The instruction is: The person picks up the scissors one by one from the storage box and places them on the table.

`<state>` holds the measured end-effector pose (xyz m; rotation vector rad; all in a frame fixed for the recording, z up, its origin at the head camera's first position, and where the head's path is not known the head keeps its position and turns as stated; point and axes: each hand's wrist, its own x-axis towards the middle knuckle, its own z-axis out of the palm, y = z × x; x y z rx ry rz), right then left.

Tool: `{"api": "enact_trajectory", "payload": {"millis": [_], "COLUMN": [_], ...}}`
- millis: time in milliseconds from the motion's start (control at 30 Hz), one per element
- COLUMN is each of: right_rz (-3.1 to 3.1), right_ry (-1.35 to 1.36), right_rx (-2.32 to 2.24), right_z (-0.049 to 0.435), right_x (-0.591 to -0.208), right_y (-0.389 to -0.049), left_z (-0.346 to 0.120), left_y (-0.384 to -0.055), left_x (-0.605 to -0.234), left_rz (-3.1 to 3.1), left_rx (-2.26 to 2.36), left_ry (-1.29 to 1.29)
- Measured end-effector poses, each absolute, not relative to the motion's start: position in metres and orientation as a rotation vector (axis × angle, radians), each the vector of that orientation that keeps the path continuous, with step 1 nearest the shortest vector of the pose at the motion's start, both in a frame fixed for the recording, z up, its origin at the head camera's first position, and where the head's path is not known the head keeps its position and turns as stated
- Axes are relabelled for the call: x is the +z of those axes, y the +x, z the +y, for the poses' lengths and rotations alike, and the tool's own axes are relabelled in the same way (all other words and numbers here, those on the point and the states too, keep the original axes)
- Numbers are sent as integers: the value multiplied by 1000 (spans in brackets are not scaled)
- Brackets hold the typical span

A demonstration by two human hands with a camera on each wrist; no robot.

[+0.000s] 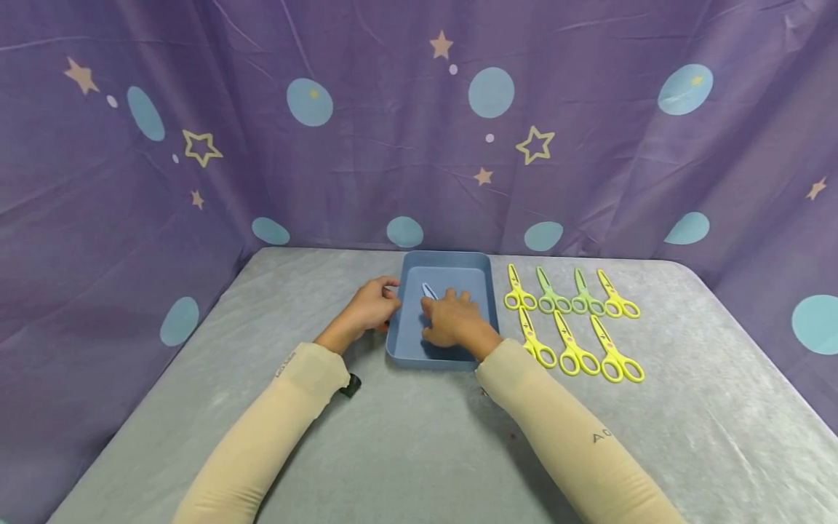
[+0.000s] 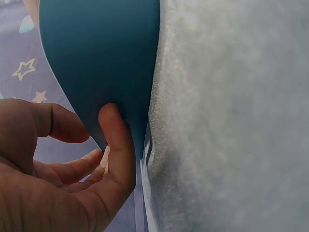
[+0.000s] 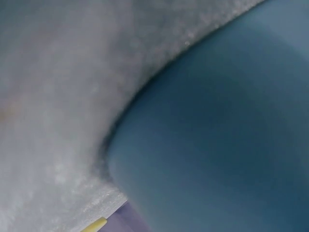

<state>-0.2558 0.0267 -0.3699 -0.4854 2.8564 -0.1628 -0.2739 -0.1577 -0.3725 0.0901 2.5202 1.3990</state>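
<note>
A shallow blue-grey tray [image 1: 441,260] sits on the grey cloth. My left hand [image 1: 374,303] is at its left side; in the left wrist view the thumb [image 2: 116,140] lies along the outer wall while the other fingers bend to the rim, holding it. Inside the tray, my right hand [image 1: 453,320] is over a pair of pale blue scissors [image 1: 428,291]. Only the blade end shows past the fingers; the handles are hidden beneath the hand, so its grip cannot be made out. The right wrist view shows the tray's wall [image 3: 217,145], not the hand.
Right of the tray, several yellow scissors [image 1: 569,348] and two green scissors [image 1: 553,294] lie in two rows, blades pointing away. My right forearm [image 1: 563,429] passes close to the front row. A purple patterned curtain [image 1: 393,182] hangs behind the table.
</note>
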Motion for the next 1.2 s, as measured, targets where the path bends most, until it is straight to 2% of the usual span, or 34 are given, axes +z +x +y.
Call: {"api": "enact_trajectory", "payload": {"millis": [700,967,1200], "right_rz": [2821,2821,2898], "right_ry": [-426,-476,-630], "right_rx": [-156,-216,-268], "right_z": [27,35,45], "right_x": [-367,-364,-355], "right_y": [-261,-261,-251], "left_z": [-159,-160,-160], "left_y": [-278,-277,-276], "left_x": [-376,-376,-374], "left_rz": [2510,2507,2510], "left_rx": [1404,1397,1394], "left_ry": [98,105,109]}}
